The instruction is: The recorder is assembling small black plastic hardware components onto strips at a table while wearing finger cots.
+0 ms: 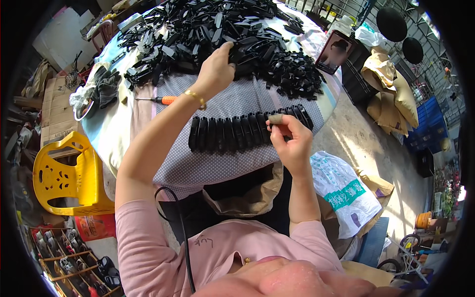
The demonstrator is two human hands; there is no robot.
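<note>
A large heap of small black plastic pieces [173,47] covers the far half of the table. My left hand [217,69] reaches over the heap's near edge, fingers apart, with nothing visible in it. Closer to me stands a long, slightly curved row of black plastic parts [232,133], set side by side. Over the right part of this row is my right hand [293,143], its thumb and fingers pinched together. A tan wrap covers one of its fingertips. Whatever the pinch holds is hidden. An orange-handled screwdriver [166,100] lies left of the row, beneath my left forearm.
A dotted cloth [217,168] covers the table. Dark gloves [105,86] lie at its left edge; a phone [336,52] stands at the right. An open brown paper bag [247,200] sits at my lap. A yellow chair [74,173] is left, a white plastic bag [341,193] right.
</note>
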